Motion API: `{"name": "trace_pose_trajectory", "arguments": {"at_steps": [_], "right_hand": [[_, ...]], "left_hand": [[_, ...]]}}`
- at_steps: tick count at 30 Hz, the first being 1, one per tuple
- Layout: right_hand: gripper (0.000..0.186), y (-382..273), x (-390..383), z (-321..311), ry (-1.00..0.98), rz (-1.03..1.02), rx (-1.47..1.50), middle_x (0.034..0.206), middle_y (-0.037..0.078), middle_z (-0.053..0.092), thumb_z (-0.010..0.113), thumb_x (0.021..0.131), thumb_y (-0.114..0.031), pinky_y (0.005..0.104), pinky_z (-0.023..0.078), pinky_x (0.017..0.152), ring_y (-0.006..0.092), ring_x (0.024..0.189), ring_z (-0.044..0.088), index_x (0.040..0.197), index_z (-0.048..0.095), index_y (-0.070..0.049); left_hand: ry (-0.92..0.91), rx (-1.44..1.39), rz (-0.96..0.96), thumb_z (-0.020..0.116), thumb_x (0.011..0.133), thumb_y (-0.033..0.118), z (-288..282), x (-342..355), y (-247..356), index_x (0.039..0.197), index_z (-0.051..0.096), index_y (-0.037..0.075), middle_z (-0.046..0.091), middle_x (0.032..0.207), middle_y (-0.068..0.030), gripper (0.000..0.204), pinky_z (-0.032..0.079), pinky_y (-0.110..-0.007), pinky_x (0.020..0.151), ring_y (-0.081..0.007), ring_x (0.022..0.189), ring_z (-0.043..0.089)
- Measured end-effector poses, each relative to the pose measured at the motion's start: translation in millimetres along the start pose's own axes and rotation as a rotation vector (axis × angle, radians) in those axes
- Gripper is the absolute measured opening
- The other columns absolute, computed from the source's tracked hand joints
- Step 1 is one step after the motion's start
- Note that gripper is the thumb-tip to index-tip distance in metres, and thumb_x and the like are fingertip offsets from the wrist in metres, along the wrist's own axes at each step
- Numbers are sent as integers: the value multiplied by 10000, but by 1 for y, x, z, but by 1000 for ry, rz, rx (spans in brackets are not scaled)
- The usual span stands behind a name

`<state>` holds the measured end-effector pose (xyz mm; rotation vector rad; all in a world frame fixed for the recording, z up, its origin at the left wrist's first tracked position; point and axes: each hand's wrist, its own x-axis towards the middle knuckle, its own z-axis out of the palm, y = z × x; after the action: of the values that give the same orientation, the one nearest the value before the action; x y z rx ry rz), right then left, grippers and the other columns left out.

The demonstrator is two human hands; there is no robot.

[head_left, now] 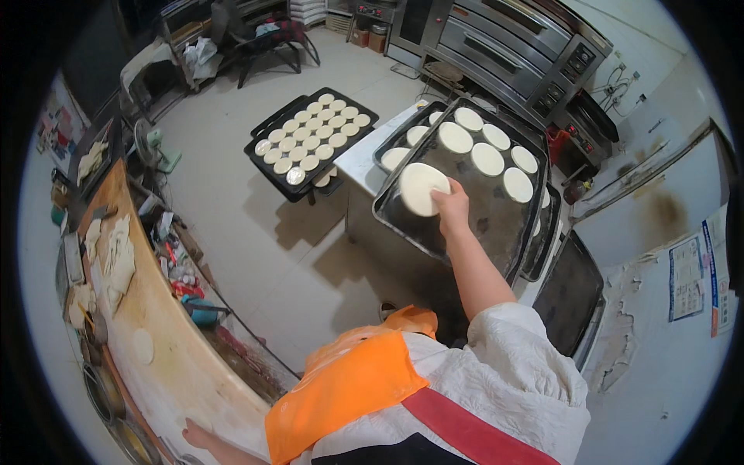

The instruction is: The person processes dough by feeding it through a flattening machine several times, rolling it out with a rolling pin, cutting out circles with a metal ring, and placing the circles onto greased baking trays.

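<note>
My right hand [454, 208] pinches a flat round of pale dough [422, 189] by its edge. It holds the round over the near left part of a dark baking tray [496, 217]. Several dough rounds [487, 159] lie on the far half of that tray, while its near half is bare. Over the wooden worktable [178, 372] at lower left is my left hand [198, 435], small and foreshortened, its fingers not clear enough to read. A single dough round [143, 346] lies on the worktable near it, with a longer lump of dough [119, 263] farther up.
More trays with rounds sit under and beside the near tray on a white table [360, 159]. Across the floor, a full tray [310, 138] of small rounds rests on a low stand. A steel deck oven [504, 54] stands behind. Bowls [128, 434] line the worktable's left side.
</note>
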<state>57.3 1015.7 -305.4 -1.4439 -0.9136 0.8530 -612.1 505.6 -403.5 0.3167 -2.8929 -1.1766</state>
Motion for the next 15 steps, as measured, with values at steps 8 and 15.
{"name": "trace_pose_trajectory", "arguments": {"at_steps": [8,15], "right_hand": [[658,10,89,-14,59,-110,-415,1220,228,563,696,686,-57,394,439,945,368,1105,567,1290,447,20],[654,-33,26,-44,-832,240,418,1244,147,579,723,754,-70,344,373,1029,218,1168,529,1348,463,9]], "left_hand": [[-972,-636,416,564,890,85,114,-281,236,1246,482,-14,589,1175,-144,378,516,-381,865,-260,1031,609],[-1911,-534,436,555,950,203,135,-549,364,1264,438,14,587,1225,-152,385,470,-350,914,-227,1077,601]]}}
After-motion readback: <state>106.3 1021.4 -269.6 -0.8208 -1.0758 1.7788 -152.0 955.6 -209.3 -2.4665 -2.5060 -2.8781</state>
